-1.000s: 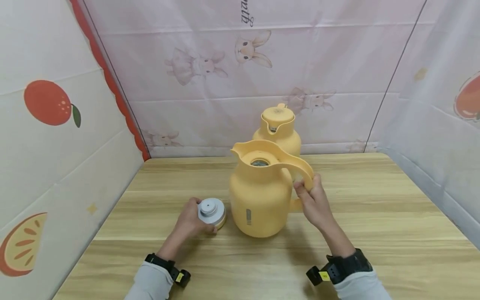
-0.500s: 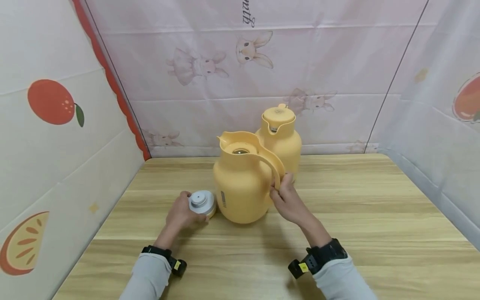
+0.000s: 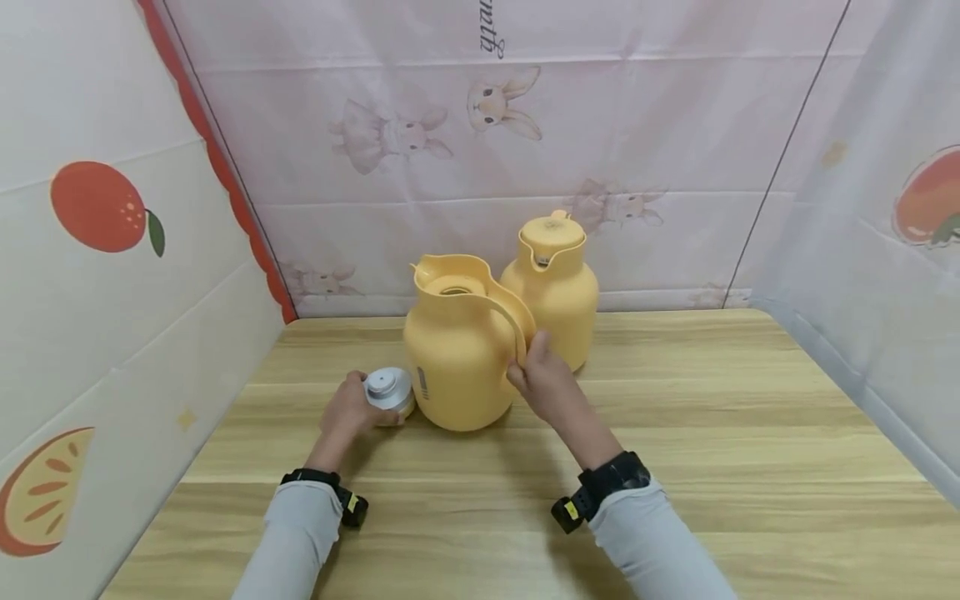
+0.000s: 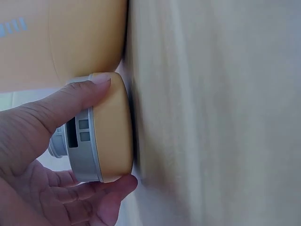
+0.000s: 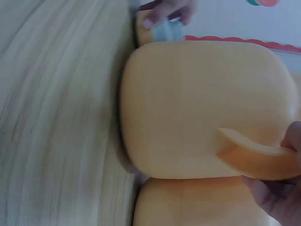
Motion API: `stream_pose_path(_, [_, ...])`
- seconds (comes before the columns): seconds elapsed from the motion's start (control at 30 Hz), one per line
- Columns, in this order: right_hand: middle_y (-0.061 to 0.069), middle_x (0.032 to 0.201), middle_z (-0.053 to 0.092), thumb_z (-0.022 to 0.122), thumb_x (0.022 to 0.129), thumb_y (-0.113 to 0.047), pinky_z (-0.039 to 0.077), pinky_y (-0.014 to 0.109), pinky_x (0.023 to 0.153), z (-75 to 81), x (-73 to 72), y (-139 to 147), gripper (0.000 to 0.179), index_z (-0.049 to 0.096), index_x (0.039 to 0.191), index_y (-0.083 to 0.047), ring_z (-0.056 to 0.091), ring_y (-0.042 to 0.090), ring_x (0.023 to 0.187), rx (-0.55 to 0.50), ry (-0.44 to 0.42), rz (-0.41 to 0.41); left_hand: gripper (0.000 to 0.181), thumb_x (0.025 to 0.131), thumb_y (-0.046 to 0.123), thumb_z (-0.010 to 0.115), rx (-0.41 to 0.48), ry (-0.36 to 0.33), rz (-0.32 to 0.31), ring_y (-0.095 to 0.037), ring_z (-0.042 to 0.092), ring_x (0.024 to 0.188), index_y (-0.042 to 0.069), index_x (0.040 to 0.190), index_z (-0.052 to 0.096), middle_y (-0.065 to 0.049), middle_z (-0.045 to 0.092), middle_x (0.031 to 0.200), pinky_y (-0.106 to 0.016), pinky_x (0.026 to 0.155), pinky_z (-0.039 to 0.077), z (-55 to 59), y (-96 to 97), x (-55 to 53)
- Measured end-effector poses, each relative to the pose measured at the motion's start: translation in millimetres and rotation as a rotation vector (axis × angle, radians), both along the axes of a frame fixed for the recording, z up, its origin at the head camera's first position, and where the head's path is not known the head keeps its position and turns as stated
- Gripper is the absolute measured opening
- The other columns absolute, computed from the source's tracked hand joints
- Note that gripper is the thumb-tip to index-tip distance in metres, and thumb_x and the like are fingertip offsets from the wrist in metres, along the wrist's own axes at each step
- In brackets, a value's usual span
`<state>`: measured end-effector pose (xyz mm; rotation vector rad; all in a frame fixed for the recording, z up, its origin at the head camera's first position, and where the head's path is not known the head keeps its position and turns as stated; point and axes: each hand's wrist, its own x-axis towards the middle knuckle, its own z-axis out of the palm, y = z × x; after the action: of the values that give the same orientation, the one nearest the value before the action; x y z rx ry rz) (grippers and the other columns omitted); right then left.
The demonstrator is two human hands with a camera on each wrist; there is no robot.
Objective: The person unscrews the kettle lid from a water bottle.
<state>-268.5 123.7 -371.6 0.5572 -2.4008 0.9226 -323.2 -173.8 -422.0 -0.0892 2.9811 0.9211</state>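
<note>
My right hand (image 3: 551,379) grips the handle (image 3: 512,321) of a yellow thermos jug (image 3: 457,367), which stands upright with its round mouth uncovered. In the right wrist view, the fingers curl round the lower handle (image 5: 256,157). To the jug's left, my left hand (image 3: 351,410) holds a round lid (image 3: 390,390) between thumb and fingers. The lid lies upside down, grey threaded side up and yellow cap (image 4: 113,132) at the wood surface. In the left wrist view the lid sits right against the jug's side (image 4: 84,42).
A second yellow thermos jug (image 3: 555,292) with its lid on stands behind and to the right, near the back cloth (image 3: 420,242). Everything stands on a wooden table (image 3: 712,433). Printed cloth walls (image 3: 150,333) rise on the left and right.
The jug has moved left and toward the back with my right hand on its handle. My left hand and the lid have shifted slightly left and back too.
</note>
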Motion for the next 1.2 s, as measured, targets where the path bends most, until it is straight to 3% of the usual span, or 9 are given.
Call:
stream_pose_path(0.17, [-0.005,0.052,0.025,0.062,0.077,-0.009,0.027,0.029,0.034,-9.9,-9.1,-10.6,0.035,0.029,0.085,-0.002,0.031,0.015,0.038,0.139,0.276,-0.178,0.088,0.059,0.034,0.087,-0.016,-0.001,0.003,-0.039,0.051,0.101,-0.005,0.121,0.037,-0.025,0.051,0.112,-0.05,0.082,0.041,2.4,-0.8,-9.7])
stream_pose_path(0.3, [-0.005,0.05,0.023,0.064,0.077,-0.013,0.025,0.029,0.03,-15.5,-13.6,-22.4,0.038,0.029,0.084,-0.001,0.031,0.015,0.035,0.132,0.357,-0.254,0.086,0.061,0.034,0.086,0.002,-0.021,0.009,-0.039,0.05,0.101,-0.005,0.119,0.037,-0.025,0.05,0.111,-0.05,0.083,0.041,3.3,-2.1,-15.1])
stream_pose_path(0.67, [-0.005,0.047,0.027,0.069,0.079,-0.017,0.025,0.025,0.031,-17.7,-24.0,-51.2,0.037,0.034,0.082,-0.005,0.035,0.015,0.035,-0.067,0.289,-0.245,0.091,0.061,0.036,0.085,0.017,0.001,0.041,-0.041,0.049,0.103,-0.007,0.122,0.033,-0.028,0.048,0.114,-0.05,0.085,0.039,3.7,-10.2,-29.8])
stream_pose_path(0.87, [0.001,0.052,0.039,0.07,0.081,-0.014,0.032,0.026,0.036,-18.4,-28.5,-56.9,0.033,0.04,0.088,-0.002,0.041,0.017,0.042,-0.144,0.174,-0.195,0.09,0.063,0.033,0.084,0.058,0.007,0.098,-0.042,0.047,0.106,-0.005,0.125,0.032,-0.029,0.046,0.117,-0.052,0.09,0.037,-1.9,-14.1,-41.7])
stream_pose_path(1.1, [0.007,0.065,0.054,0.07,0.084,-0.014,0.042,0.023,0.044,-21.8,-31.2,-55.2,0.029,0.045,0.089,0.0,0.055,0.017,0.054,-0.256,0.02,-0.074,0.091,0.064,0.032,0.083,0.115,0.029,0.164,-0.042,0.043,0.11,-0.005,0.129,0.031,-0.028,0.042,0.119,-0.052,0.094,0.034,-6.3,-14.6,-51.3])
stream_pose_path(1.2, [0.009,0.071,0.057,0.069,0.084,-0.014,0.044,0.024,0.047,-20.5,-30.7,-53.8,0.028,0.046,0.092,-0.001,0.057,0.019,0.059,-0.266,-0.045,-0.077,0.09,0.065,0.029,0.083,0.128,0.042,0.18,-0.042,0.042,0.111,-0.006,0.13,0.03,-0.028,0.042,0.119,-0.052,0.095,0.033,-5.9,-12.8,-53.1])
